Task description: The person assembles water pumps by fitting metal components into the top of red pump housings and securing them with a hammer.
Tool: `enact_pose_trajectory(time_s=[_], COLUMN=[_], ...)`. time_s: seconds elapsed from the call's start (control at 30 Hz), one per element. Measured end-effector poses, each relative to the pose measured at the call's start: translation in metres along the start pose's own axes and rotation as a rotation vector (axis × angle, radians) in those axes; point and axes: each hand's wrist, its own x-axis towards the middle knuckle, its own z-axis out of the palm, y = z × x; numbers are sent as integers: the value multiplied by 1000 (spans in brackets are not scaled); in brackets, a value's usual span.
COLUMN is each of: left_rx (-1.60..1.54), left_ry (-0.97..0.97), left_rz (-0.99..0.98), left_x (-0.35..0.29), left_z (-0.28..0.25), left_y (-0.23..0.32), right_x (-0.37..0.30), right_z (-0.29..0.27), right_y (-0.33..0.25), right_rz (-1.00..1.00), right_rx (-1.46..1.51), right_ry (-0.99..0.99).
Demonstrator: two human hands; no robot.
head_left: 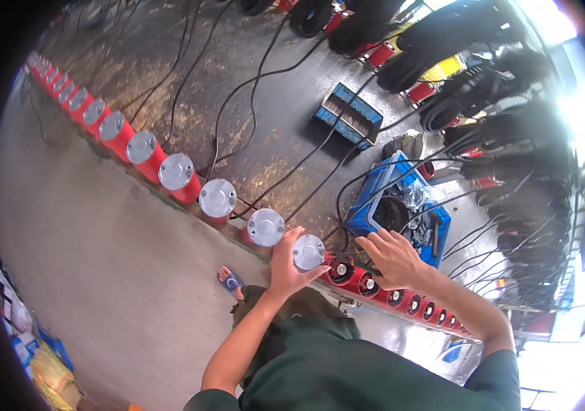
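A long row of red cylinders runs diagonally along a low ledge. My left hand (287,266) is curved around the silver round end cap (308,252) of one cylinder, with the thumb on the near side and the fingers on the far side. Just right of it, my right hand (390,259) is held with curled fingers above the first uncapped red cylinder (341,272). A dark, thin shape shows by those fingers, but what they hold is hidden. Left of my left hand stands another capped cylinder (265,227), with small dark screw spots on its cap.
Beyond the row is a blue crate (368,218) holding loose parts, plastic bags and a hammer (435,233). Farther off sits a blue bin (350,115) of small parts. Black cables (254,103) trail across the worn floor. Coiled black cables (443,48) hang behind.
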Motion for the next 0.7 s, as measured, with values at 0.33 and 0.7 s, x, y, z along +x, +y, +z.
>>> enact_pose_trajectory(time_s=[0.33, 0.7], left_rx=[-71, -95], left_ry=[126, 104], left_rz=[120, 72], left_x=[7, 5], left_z=[5, 4], left_y=[-18, -20], right_x=[61, 67], right_z=[-32, -58], right_y=[9, -52], right_rz=[-274, 263], right_rx=[-537, -102], right_ry=[-202, -872])
